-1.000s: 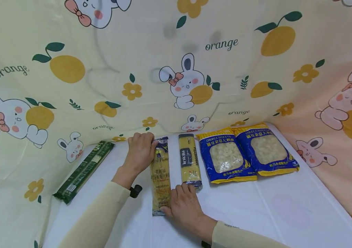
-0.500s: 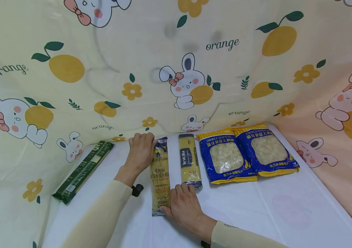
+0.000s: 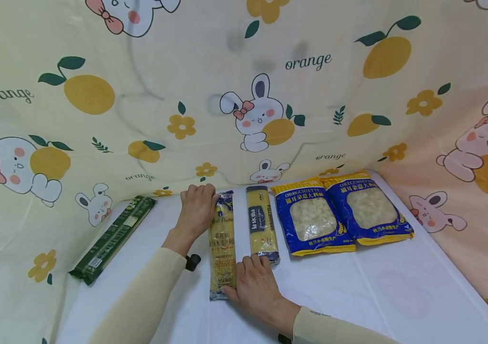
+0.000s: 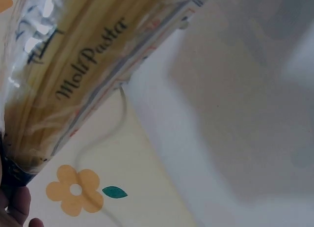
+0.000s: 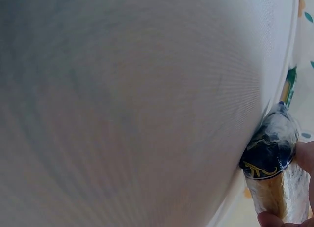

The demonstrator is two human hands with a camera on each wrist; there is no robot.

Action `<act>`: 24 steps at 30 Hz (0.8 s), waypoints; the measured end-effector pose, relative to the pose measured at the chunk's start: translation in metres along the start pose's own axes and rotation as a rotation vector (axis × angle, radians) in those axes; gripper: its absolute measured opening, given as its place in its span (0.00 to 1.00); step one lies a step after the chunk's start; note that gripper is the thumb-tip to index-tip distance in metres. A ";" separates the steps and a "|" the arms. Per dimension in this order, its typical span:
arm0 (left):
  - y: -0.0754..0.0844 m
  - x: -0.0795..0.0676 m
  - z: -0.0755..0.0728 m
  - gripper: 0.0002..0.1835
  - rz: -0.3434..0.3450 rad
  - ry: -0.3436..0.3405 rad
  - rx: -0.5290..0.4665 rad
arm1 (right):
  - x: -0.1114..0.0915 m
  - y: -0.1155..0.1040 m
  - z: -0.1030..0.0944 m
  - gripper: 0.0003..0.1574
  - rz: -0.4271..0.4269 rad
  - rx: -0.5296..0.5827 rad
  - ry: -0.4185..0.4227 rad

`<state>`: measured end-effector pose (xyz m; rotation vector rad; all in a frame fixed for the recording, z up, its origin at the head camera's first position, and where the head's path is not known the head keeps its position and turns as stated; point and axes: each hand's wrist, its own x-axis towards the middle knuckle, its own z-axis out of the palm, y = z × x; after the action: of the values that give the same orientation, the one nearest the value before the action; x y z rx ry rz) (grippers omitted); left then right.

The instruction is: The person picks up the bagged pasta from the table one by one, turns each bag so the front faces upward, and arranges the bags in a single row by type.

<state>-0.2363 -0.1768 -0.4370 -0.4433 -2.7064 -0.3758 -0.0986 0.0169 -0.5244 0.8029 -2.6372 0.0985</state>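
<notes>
A long clear pack of spaghetti [image 3: 222, 248], marked Moli Pasta in the left wrist view, lies lengthwise on the white table. My left hand [image 3: 197, 206] grips its far end from the left side. My right hand [image 3: 257, 289] holds the near end from the right, thumb over the bottom corner. In the right wrist view, a thumb [image 5: 305, 157] and a fingertip [image 5: 271, 220] sit on either side of the pack's dark-blue end [image 5: 267, 158]. Just right of this pack lies a shorter la Sicilia spaghetti pack [image 3: 263, 224], whose lower end is close to my right fingers.
Two blue-and-yellow orecchiette bags [image 3: 314, 217] lie side by side at the right, the farther-right one touching its neighbour. A dark green long packet [image 3: 114, 241] lies slanted at the left. A rabbit-and-orange printed cloth [image 3: 209, 86] rises behind the white table [image 3: 355, 291].
Both hands keep their hold on the spaghetti pack, which stays in place. My left wrist and forearm have shifted slightly to the right. The head view has turned very slightly.
</notes>
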 end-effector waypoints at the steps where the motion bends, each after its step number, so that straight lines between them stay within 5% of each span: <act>1: 0.000 0.000 0.001 0.13 -0.007 -0.004 0.000 | 0.000 0.000 0.000 0.40 -0.001 -0.004 0.007; 6: -0.004 -0.006 0.010 0.15 -0.076 -0.084 -0.005 | 0.000 0.005 0.001 0.38 0.008 0.003 0.010; 12: -0.014 -0.033 0.021 0.18 -0.079 -0.213 0.032 | 0.004 0.031 0.000 0.35 0.057 -0.004 -0.013; 18: -0.008 -0.085 0.020 0.23 0.004 -0.356 0.021 | 0.001 0.099 -0.005 0.33 0.101 -0.060 0.049; 24: 0.003 -0.141 0.024 0.46 0.128 -0.513 -0.033 | -0.004 0.174 -0.007 0.36 0.176 -0.123 -0.023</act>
<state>-0.1184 -0.2023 -0.5137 -0.8141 -3.1411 -0.3021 -0.1886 0.1654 -0.5117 0.5346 -2.7009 -0.0270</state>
